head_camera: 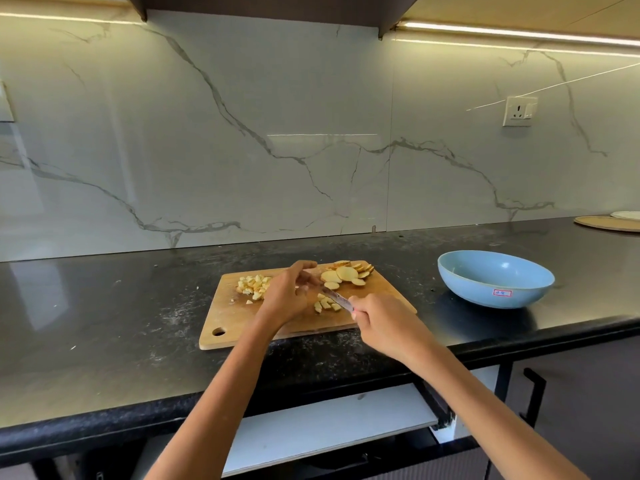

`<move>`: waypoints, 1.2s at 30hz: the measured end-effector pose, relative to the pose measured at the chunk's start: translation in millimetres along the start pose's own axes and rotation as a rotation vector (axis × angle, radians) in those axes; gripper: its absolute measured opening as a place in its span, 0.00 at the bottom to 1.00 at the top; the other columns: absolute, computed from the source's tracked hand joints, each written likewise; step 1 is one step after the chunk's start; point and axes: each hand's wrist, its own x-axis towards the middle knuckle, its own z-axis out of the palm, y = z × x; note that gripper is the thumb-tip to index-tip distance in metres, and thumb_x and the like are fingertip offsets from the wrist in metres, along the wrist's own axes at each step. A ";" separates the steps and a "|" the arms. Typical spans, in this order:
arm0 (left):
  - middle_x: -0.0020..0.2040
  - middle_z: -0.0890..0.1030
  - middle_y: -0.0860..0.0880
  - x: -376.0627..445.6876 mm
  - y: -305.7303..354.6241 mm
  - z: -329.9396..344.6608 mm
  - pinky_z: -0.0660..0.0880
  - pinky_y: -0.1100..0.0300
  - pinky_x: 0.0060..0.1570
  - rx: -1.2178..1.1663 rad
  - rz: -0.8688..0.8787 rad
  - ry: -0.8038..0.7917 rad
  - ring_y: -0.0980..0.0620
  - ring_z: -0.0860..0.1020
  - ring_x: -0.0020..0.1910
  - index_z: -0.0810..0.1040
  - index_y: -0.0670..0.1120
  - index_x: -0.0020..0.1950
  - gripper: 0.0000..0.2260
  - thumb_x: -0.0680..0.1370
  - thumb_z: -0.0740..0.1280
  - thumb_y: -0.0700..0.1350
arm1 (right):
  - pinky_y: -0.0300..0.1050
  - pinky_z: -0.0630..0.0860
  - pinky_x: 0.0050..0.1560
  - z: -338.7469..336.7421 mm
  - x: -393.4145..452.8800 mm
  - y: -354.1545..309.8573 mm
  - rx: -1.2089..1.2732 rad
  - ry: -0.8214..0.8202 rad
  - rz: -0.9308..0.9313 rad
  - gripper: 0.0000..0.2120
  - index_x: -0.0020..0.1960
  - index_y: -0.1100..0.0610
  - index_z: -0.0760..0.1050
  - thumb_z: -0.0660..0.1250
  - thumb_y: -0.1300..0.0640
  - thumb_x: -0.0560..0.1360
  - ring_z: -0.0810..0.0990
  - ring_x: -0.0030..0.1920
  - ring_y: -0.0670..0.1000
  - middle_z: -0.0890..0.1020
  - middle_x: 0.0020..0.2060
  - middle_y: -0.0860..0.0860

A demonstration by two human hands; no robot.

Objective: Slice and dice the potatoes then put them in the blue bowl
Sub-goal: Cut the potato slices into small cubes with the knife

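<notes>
Two hands worked over the cutting board (242,327): the right hand (381,323) gripped the knife (337,298), while the left hand (287,292), fingers curled, seemingly empty, steadied diced potato (325,304) beside uncut slices (346,273).

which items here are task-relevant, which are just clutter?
In use: cutting board, potato slices, diced potato, knife in right hand, left hand, blue bowl.
Lying about: round wooden board, white plate, wall socket.
</notes>
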 end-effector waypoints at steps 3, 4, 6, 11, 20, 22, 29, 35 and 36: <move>0.52 0.80 0.46 0.5 0.7 3.2 0.70 0.67 0.51 -0.009 0.032 0.019 0.55 0.76 0.52 0.69 0.41 0.67 0.19 0.76 0.62 0.31 | 0.36 0.61 0.27 -8.5 1.2 8.7 -0.017 0.027 0.010 0.11 0.51 0.58 0.75 0.55 0.58 0.81 0.71 0.31 0.45 0.74 0.35 0.49; 0.54 0.80 0.46 1.3 0.4 5.0 0.71 0.67 0.51 0.007 0.030 0.007 0.54 0.76 0.52 0.69 0.41 0.67 0.19 0.76 0.62 0.32 | 0.35 0.59 0.26 -11.1 2.1 11.9 -0.006 0.053 0.027 0.11 0.49 0.58 0.75 0.55 0.58 0.81 0.69 0.29 0.43 0.72 0.32 0.48; 0.56 0.79 0.46 3.1 1.0 9.4 0.73 0.65 0.52 0.041 0.023 -0.066 0.54 0.77 0.53 0.69 0.42 0.67 0.18 0.77 0.64 0.37 | 0.34 0.57 0.25 -14.7 6.5 18.5 0.048 0.123 0.064 0.11 0.45 0.58 0.75 0.55 0.59 0.80 0.67 0.26 0.42 0.69 0.29 0.46; 0.57 0.78 0.50 4.9 10.3 27.6 0.69 0.68 0.52 0.208 0.209 -0.295 0.56 0.75 0.53 0.74 0.45 0.63 0.17 0.76 0.66 0.49 | 0.37 0.63 0.21 -4.4 25.9 19.4 0.747 0.141 0.126 0.15 0.66 0.57 0.73 0.60 0.60 0.80 0.67 0.22 0.46 0.73 0.26 0.50; 0.46 0.75 0.50 21.9 -11.4 17.0 0.68 0.63 0.42 0.389 0.332 -0.249 0.53 0.72 0.43 0.74 0.44 0.47 0.07 0.78 0.61 0.47 | 0.36 0.59 0.18 18.3 112.7 11.5 1.222 0.289 0.213 0.19 0.71 0.57 0.66 0.59 0.60 0.80 0.65 0.20 0.44 0.71 0.26 0.52; 0.48 0.77 0.49 29.7 -22.5 6.5 0.68 0.61 0.46 0.526 0.293 -0.192 0.52 0.73 0.45 0.75 0.45 0.49 0.09 0.79 0.59 0.48 | 0.36 0.59 0.18 27.4 135.9 17.6 1.212 0.344 0.248 0.19 0.71 0.58 0.65 0.59 0.60 0.81 0.65 0.19 0.43 0.71 0.27 0.53; 0.49 0.81 0.53 60.8 -61.3 -27.3 0.63 0.56 0.51 0.678 0.010 0.125 0.52 0.76 0.51 0.78 0.49 0.49 0.10 0.79 0.60 0.52 | 0.33 0.61 0.18 49.9 165.8 38.4 1.177 0.499 0.309 0.19 0.71 0.62 0.65 0.57 0.62 0.81 0.65 0.17 0.41 0.70 0.27 0.54; 0.40 0.79 0.60 52.6 -50.3 -26.5 0.73 0.60 0.48 0.304 0.064 -0.187 0.61 0.75 0.42 0.79 0.55 0.41 0.06 0.71 0.71 0.56 | 0.32 0.63 0.19 57.8 168.5 52.2 1.091 0.549 0.331 0.18 0.71 0.61 0.66 0.58 0.61 0.81 0.66 0.18 0.42 0.72 0.28 0.53; 0.40 0.79 0.60 48.1 -49.0 -23.7 0.72 0.62 0.47 0.330 0.086 -0.243 0.62 0.75 0.42 0.78 0.56 0.41 0.06 0.70 0.71 0.56 | 0.32 0.64 0.19 58.9 168.9 54.5 1.080 0.558 0.334 0.18 0.71 0.61 0.66 0.58 0.60 0.81 0.67 0.19 0.42 0.72 0.28 0.52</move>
